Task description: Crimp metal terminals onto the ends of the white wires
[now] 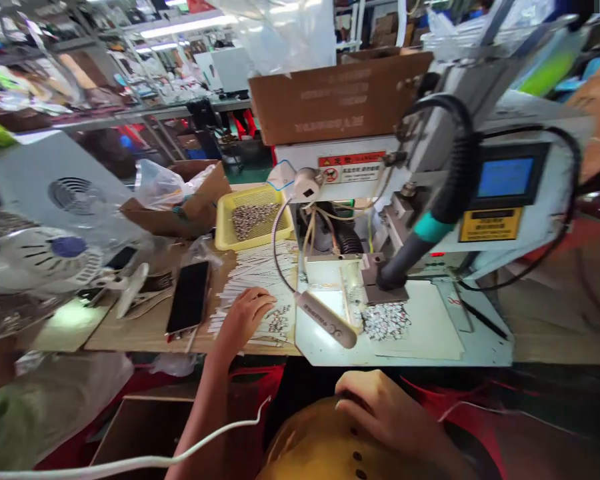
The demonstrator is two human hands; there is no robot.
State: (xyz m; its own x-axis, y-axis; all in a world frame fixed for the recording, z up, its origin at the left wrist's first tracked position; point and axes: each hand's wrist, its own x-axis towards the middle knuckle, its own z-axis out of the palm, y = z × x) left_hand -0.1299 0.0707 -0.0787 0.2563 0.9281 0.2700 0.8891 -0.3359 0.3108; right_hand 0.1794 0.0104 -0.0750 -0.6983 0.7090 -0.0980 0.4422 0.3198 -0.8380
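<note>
My left hand (pixel 247 316) lies over a layer of thin white strips (pixel 253 270) on the bench, its fingers stretched out and slightly bent. Just beside its fingertips is a small heap of tiny parts (pixel 279 320). No held object shows in that hand. In front of my body, below the bench edge, my right hand (pixel 380 408) is loosely curved with the thumb apart from the forefinger; nothing shows between them. A pile of small white pieces (pixel 386 321) lies on the plate of the bench machine (pixel 535 170), under its dark head (pixel 383 283).
A yellow basket (pixel 223 223) with small parts stands behind the strips. A lamp-like bar on a flexible neck (pixel 326 320) hangs over the plate's left side. A phone (pixel 189 297), a white fan (pixel 40 257) and a cardboard box (pixel 200 203) are leftward. A white cable (pixel 205 439) crosses in front.
</note>
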